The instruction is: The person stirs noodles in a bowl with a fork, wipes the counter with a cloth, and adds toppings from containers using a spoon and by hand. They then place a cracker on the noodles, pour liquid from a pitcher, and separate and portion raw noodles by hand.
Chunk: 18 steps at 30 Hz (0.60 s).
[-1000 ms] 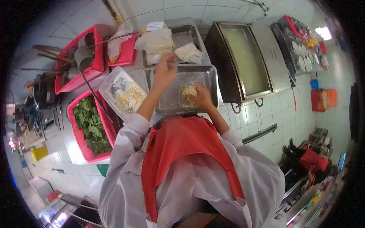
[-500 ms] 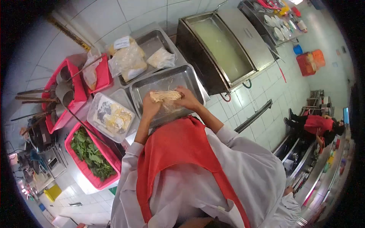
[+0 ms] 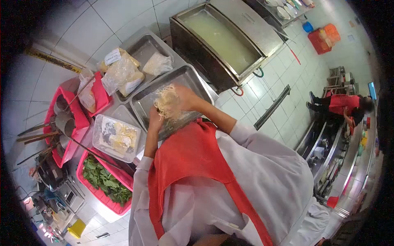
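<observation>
Pale, loose noodles (image 3: 165,101) hang in a tangle between my two hands, above a shallow metal tray (image 3: 141,100). My right hand (image 3: 185,98) is closed on them from the right, its fingers partly blurred. On the near left side, my left hand (image 3: 154,119) is also closed against the noodles; its fingertips are partly hidden. Left of the tray sits a clear plastic tub (image 3: 99,141) with yellow noodles and white flour. Behind it, a second metal tray (image 3: 141,41) holds plastic bags of noodles (image 3: 127,74).
A steel boiler with cloudy liquid (image 3: 223,43) stands to the right behind the tray. At left are a pink bin with long-handled strainers (image 3: 82,123) and a pink basket of leafy greens (image 3: 107,180). A person in a red top (image 3: 342,104) stands far right.
The noodles went from a stretched, compact bundle to a loose, spreading tangle. My hands shifted, the right one turning over the noodles. The camera view also moved.
</observation>
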Available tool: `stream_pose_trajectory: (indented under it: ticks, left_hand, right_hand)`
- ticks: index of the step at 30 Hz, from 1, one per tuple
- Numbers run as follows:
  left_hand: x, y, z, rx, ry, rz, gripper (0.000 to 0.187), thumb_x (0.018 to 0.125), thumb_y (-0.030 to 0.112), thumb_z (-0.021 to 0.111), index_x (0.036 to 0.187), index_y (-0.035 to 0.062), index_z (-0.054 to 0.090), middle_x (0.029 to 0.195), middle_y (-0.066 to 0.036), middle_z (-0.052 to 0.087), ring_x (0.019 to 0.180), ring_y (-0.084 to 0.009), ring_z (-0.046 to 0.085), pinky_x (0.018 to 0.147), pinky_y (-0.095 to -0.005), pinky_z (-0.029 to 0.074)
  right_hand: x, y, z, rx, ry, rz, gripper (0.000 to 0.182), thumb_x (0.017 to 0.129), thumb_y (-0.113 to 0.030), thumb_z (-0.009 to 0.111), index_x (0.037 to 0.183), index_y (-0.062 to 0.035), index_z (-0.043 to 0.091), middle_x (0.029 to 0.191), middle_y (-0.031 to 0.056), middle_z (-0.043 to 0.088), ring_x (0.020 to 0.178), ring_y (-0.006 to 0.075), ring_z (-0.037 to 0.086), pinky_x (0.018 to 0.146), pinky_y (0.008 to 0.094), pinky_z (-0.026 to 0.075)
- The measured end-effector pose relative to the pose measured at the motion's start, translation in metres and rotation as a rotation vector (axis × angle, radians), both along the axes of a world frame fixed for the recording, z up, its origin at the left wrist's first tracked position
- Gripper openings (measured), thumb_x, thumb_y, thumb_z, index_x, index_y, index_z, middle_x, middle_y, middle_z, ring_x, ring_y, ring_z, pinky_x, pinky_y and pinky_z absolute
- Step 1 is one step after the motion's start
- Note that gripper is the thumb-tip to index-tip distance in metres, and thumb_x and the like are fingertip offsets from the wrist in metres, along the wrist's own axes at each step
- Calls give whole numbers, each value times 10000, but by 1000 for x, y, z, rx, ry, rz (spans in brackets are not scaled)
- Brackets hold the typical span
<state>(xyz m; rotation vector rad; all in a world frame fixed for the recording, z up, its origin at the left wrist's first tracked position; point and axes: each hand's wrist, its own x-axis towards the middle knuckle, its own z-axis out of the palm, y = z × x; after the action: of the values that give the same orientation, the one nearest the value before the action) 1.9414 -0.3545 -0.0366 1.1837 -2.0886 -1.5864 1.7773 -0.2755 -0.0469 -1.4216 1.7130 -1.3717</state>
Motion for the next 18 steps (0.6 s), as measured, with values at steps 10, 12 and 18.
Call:
stream_pose_trajectory:
  ticks: [10, 12, 18]
  left_hand:
    - [-5, -2, -29, 63, 332, 47, 425, 745, -13, 634, 1149, -22, 504, 1070, -91, 609, 932, -161, 574, 825, -300, 456]
    - [-2, 2, -37, 280, 412, 95, 475, 730, 12, 652, 1174, -18, 487, 1095, -82, 589, 954, -155, 564, 828, -294, 452]
    - [12, -12, -20, 186, 91, -150, 384, 698, 23, 670, 1068, -22, 578, 1004, -58, 631, 889, -138, 586, 778, -276, 468]
  right_hand:
    - [3, -2, 52, -84, 63, 27, 305, 658, -211, 693, 869, -25, 574, 779, 124, 577, 721, 239, 565, 681, 351, 450]
    - [4, -9, 17, -43, 231, 95, 349, 612, -263, 719, 794, -26, 538, 735, 163, 505, 707, 376, 494, 648, 408, 413]
    - [0, -3, 90, -129, 185, 97, 338, 621, -262, 711, 772, -11, 543, 764, 186, 513, 740, 372, 504, 647, 412, 402]
